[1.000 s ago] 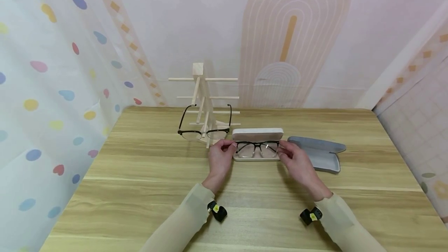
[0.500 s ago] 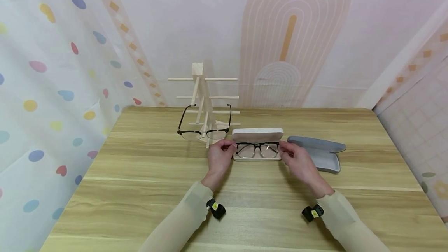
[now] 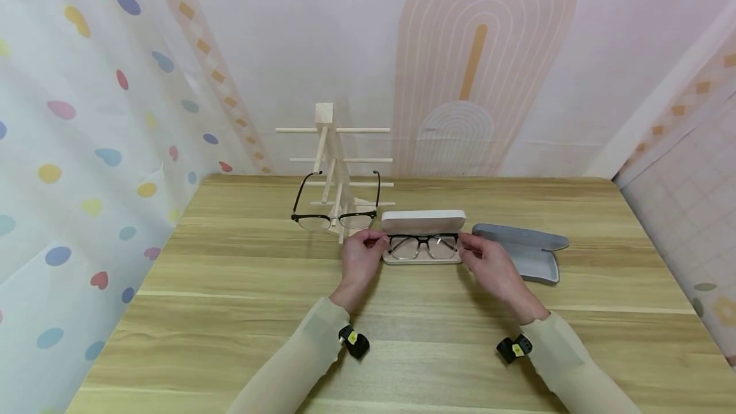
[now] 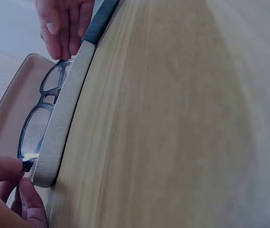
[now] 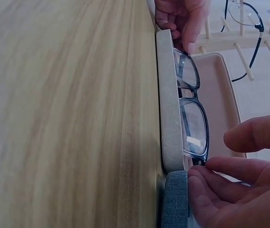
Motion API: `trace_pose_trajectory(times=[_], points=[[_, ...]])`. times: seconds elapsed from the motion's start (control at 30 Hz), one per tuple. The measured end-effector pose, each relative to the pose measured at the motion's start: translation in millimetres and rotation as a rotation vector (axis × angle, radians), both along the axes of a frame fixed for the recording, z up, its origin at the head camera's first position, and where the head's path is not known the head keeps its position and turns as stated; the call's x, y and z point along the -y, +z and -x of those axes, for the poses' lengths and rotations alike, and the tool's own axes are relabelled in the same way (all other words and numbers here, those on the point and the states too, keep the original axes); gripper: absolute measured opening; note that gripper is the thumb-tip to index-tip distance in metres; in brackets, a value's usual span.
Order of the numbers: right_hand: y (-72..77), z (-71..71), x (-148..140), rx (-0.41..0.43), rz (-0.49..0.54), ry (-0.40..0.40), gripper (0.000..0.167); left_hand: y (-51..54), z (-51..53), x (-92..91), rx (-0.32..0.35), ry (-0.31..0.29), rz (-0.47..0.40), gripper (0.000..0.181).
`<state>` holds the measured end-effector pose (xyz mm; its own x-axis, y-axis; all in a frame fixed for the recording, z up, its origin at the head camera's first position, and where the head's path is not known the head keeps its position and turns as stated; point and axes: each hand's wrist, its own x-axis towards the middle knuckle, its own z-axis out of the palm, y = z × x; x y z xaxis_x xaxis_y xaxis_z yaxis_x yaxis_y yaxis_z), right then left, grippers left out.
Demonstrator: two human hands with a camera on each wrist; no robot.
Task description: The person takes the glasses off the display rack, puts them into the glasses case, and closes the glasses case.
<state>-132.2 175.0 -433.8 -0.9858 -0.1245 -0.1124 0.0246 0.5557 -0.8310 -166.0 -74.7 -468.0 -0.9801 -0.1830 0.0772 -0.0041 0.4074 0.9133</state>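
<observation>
- Head view: left hand (image 3: 362,259) pinches the glasses (image 3: 423,240) at one corner.
- Right hand (image 3: 493,268) holds their other corner, one finger lifted.
- Glasses are partly inside white case (image 3: 423,215).

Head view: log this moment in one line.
left hand: grips glasses; right hand: grips glasses; glasses: at open white case; gray case: open; second pair: on wooden rack

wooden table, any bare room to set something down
Bare: the wooden table left of the left sleeve, between the sleeves, and right of the grey case. Crowded: the middle, where rack, white case, black-framed glasses, left hand and right hand cluster.
</observation>
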Motion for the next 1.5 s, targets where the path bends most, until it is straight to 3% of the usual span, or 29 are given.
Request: trace_pose_trajectory(times=[0.5, 0.83, 0.97, 1.5], points=[[1.4, -0.7, 1, -0.022, -0.060, 0.016, 0.046, 0.8, -5.2, 3.9, -0.025, -0.074, 0.101, 0.016], [4.1, -0.8, 2, 0.004, -0.080, 0.023, 0.050, 3.7, -8.3, 5.9, 0.021, -0.108, 0.121, 0.019], [3.8, -0.8, 2, -0.004, -0.076, 0.029, 0.051, 3.0, -9.0, 6.4, 0.009, -0.120, 0.137, 0.021], [5.8, -3.7, 4, -0.030, -0.071, 0.025, 0.053, 6.8, -16.0, 7.6, 0.044, -0.140, 0.041, 0.036]])
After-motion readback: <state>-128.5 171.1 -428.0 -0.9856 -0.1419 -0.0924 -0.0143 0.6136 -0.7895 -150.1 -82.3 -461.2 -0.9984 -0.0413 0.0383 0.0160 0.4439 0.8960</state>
